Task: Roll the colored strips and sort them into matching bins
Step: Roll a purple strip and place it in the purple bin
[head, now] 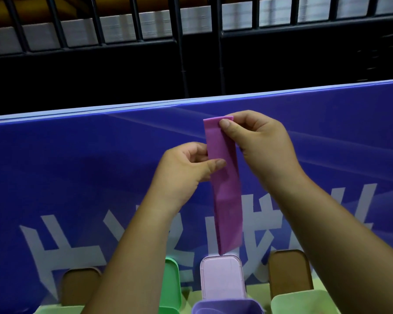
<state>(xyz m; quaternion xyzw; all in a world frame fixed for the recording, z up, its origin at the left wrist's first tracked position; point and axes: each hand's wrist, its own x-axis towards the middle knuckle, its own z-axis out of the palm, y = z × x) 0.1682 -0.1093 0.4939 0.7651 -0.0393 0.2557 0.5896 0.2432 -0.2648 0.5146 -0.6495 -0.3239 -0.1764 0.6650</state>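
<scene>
Pink-purple strip (pixel 225 177) hangs unrolled in the air over the pink bin (pixel 222 277), right hand (pixel 259 141) grip pinching its top end, left hand (pixel 186 168) grip pinching just below; I'd start the roll tight from the top, edges aligned, tail taut.

I see dim, cool light. Behind the railing (pixel 179 41) it falls almost to black. A pale glare runs along the top edge of the blue panel (pixel 77 166) before me. The purple strip (pixel 225 189) is sharp, while the pink bin (pixel 222 277) is softer, perhaps out of focus. Straight edges bow toward the corners.
</scene>
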